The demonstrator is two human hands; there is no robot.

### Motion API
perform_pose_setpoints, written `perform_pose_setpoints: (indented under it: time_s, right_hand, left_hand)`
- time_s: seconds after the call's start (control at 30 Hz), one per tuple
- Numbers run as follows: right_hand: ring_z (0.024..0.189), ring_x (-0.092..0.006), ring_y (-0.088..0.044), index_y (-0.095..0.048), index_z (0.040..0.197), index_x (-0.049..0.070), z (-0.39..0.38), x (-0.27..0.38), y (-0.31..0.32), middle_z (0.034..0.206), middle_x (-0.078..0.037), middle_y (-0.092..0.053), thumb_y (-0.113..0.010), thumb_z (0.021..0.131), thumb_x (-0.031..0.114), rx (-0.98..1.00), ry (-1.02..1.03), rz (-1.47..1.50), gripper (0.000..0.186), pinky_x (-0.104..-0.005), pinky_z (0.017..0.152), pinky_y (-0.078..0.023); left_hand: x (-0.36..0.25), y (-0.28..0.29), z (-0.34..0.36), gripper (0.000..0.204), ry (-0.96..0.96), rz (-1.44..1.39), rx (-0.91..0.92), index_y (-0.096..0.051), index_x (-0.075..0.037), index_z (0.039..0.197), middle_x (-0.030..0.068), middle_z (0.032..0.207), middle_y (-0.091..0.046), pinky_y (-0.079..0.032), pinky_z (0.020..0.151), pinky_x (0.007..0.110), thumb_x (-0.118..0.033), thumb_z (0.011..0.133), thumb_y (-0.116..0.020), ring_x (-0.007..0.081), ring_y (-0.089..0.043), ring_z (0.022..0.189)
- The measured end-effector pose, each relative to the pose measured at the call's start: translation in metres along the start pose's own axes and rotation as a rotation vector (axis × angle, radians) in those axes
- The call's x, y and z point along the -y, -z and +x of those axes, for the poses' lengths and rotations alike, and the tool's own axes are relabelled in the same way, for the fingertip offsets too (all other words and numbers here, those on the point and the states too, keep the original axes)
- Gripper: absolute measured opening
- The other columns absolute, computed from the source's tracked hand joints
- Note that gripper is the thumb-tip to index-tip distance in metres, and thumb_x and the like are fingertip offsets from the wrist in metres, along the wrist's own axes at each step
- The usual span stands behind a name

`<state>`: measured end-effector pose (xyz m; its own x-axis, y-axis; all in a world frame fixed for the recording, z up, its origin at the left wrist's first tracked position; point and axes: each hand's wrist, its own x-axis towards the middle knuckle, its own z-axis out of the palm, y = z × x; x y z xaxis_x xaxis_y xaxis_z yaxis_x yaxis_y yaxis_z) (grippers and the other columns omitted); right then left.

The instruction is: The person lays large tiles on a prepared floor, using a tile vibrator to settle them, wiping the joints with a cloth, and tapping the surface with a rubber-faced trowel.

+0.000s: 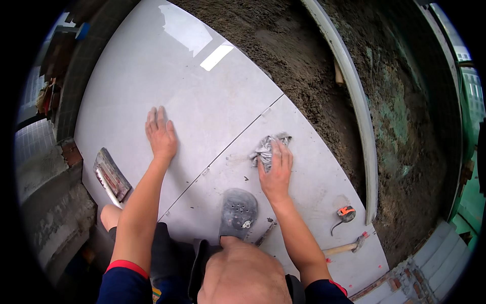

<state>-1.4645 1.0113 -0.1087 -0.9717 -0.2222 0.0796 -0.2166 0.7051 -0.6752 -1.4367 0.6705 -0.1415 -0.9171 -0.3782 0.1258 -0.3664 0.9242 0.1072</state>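
My right hand (276, 171) grips a crumpled grey-and-white striped rag (263, 153), pressed on a large pale tile (315, 190) to the right of a dark joint line. A faint smear lies on the tile just left of the rag. My left hand (161, 134) rests flat on the neighbouring pale tile (202, 109), fingers stretched out, holding nothing. Small clips (205, 171) stick up in the joint between the two tiles. My foot in a dusty grey clog (239, 213) stands on the right tile, near the joint.
A trowel or float with a white handle (112, 175) lies by my left forearm. On the right are a tape measure (346, 214) and a wooden-handled hammer (347, 248). Beyond the tiles spreads rough wet mortar (298, 61), crossed by a long pale straightedge (354, 96).
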Motion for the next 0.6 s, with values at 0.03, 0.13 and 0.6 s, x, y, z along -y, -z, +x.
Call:
perform_pose_setpoints:
  time_s: [0.03, 0.13, 0.6]
  right_hand:
    - [0.122, -0.0381, -0.046, -0.05, 0.132, -0.001, 0.012, 0.008, -0.011, 0.134, -0.018, -0.05, -0.077, 0.075, 0.008, -0.015, 0.029, -0.049, 0.064, -0.0478, 0.105, -0.038]
    - [0.121, -0.0373, -0.046, -0.051, 0.128, 0.0, 0.03, 0.027, -0.042, 0.13, -0.017, -0.05, -0.076, 0.073, 0.005, 0.031, 0.087, -0.067, 0.061, -0.0469, 0.103, -0.038]
    - [0.113, -0.0331, -0.051, -0.058, 0.116, 0.004, 0.062, 0.028, -0.031, 0.12, -0.013, -0.056, -0.075, 0.067, 0.001, 0.19, 0.145, -0.086, 0.052, -0.0436, 0.096, -0.043]
  left_hand:
    - [0.02, 0.004, -0.017, 0.054, 0.036, 0.022, 0.017, -0.033, -0.006, 0.149, 0.0191, 0.154, -0.03, -0.019, 0.117, 0.049, -0.027, 0.1, -0.042, 0.0368, -0.025, 0.142]
    - [0.041, 0.007, -0.053, 0.055, 0.103, 0.029, 0.045, -0.03, -0.007, 0.151, 0.0176, 0.157, -0.026, -0.016, 0.119, 0.05, -0.027, 0.101, -0.039, 0.035, -0.021, 0.146]
    - [0.046, 0.013, -0.067, 0.057, 0.16, -0.011, 0.008, -0.029, -0.008, 0.152, 0.0172, 0.158, -0.024, -0.014, 0.119, 0.052, -0.026, 0.099, -0.04, 0.0354, -0.019, 0.147]
